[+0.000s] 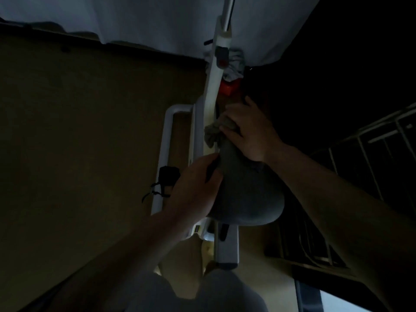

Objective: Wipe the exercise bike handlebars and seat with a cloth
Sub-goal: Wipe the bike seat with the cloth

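The scene is dim. The dark grey bike seat (247, 194) sits in the middle of the head view, on a white frame (212, 86) that runs up toward the top. My left hand (193, 188) grips the seat's left side, fingers curled round its edge. My right hand (247, 131) holds a bunched grey cloth (213, 131) and presses it on the seat's narrow nose. The handlebars lie outside the view.
A black pedal with a strap (166, 179) hangs left of the frame. A red part (228, 87) sits by the frame further up. A wire rack (364, 172) stands at the right. A pale curtain (135, 16) hangs along the top. My knees (202, 291) are below.
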The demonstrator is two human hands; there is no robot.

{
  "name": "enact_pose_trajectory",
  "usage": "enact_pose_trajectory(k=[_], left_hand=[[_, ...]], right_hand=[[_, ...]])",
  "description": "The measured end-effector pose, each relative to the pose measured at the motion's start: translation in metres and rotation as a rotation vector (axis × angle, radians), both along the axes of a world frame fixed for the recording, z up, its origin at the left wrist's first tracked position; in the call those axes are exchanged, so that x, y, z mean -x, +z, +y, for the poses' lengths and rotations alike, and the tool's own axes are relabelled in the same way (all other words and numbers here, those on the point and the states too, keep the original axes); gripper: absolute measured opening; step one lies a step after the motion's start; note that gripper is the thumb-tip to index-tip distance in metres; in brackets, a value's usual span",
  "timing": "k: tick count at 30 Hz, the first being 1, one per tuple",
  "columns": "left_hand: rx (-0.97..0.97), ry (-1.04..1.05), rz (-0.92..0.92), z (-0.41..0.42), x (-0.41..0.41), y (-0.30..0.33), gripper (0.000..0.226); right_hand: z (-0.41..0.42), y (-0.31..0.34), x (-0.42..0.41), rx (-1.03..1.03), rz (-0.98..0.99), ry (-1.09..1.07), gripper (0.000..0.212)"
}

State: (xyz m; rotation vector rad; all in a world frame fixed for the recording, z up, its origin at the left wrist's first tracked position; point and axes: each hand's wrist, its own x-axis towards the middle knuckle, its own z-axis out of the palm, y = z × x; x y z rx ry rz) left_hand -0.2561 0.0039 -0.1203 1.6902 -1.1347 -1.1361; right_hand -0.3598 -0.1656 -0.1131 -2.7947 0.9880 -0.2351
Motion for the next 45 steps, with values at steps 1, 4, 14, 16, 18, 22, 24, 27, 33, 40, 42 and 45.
enact_pose_trajectory(k=[1, 4, 14, 16, 18, 22, 24, 27, 33, 40, 42, 45], left_hand=[[-0.004, 0.019, -0.009, -0.003, 0.003, 0.003, 0.021], [0.015, 0.075, -0.064, -0.011, 0.013, 0.002, 0.026], [-0.035, 0.375, -0.183, -0.023, 0.036, -0.005, 0.026], [-0.003, 0.418, -0.155, -0.021, 0.039, -0.005, 0.022], [0.021, 0.488, -0.167, -0.018, 0.042, -0.005, 0.024], [0.092, 0.648, -0.205, -0.017, 0.046, -0.006, 0.030], [0.099, 0.674, -0.210, -0.017, 0.049, -0.005, 0.031], [0.076, 0.710, -0.217, -0.015, 0.052, -0.005, 0.035], [0.081, 0.686, -0.201, -0.017, 0.048, -0.010, 0.031], [0.129, 0.691, -0.192, -0.013, 0.049, -0.008, 0.032], [0.106, 0.652, -0.156, -0.011, 0.046, -0.011, 0.028], [0.057, 0.543, -0.167, -0.010, 0.043, -0.010, 0.025]], right_hand=[[-0.006, -0.004, -0.006, -0.019, -0.050, -0.069, 0.030], [-0.029, -0.010, -0.020, -0.233, -0.162, -0.399, 0.041], [-0.031, -0.007, -0.003, -0.770, -0.452, -0.580, 0.054], [-0.019, -0.014, -0.001, -0.791, -0.548, -0.565, 0.055], [0.008, -0.024, 0.013, -0.807, -0.608, -0.516, 0.058], [0.008, -0.024, 0.014, -0.913, -0.633, -0.555, 0.058], [0.009, -0.019, 0.010, -0.915, -0.624, -0.629, 0.058], [0.041, -0.015, 0.032, -0.905, -0.521, -0.521, 0.062], [0.036, -0.015, 0.030, -0.912, -0.466, -0.560, 0.066], [0.058, -0.014, 0.050, -0.850, -0.431, -0.437, 0.069], [0.057, -0.009, 0.045, -0.880, -0.492, -0.493, 0.064], [0.080, -0.011, 0.052, -0.705, -0.437, -0.502, 0.061]])
